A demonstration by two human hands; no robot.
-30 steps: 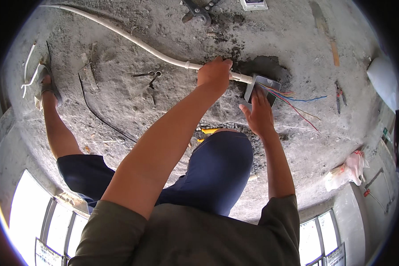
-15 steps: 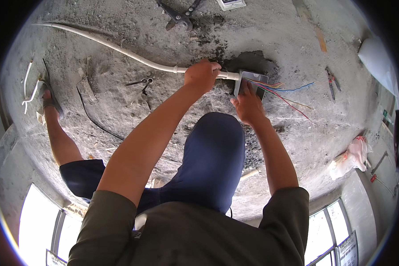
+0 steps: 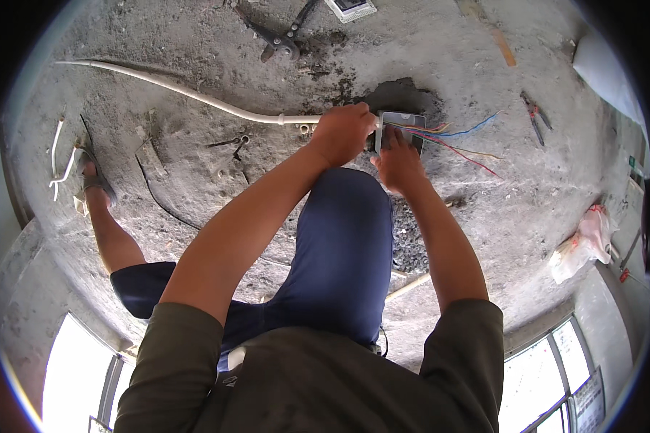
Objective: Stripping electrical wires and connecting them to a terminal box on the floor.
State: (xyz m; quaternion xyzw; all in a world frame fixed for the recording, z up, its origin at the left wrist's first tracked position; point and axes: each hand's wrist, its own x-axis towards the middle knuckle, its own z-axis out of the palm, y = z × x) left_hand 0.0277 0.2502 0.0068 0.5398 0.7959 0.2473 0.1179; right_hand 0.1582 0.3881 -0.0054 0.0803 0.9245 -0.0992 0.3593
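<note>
Left hand (image 3: 343,135) closed around white conduit (image 3: 231,110), near the end at the grey box (image 3: 412,117). Right hand (image 3: 399,166) at the box, fingers reaching inside; cannot tell whether they pinch anything. Box on rough concrete floor (image 3: 455,79), about one o'clock from mid-view. Taking box as centre: conduit trails off toward ten; coloured wires (image 3: 471,130) fan out between two and four; dark damp patch (image 3: 404,92) at twelve; red-handled pliers (image 3: 534,119) at three; large cutter (image 3: 285,46) at ten.
</note>
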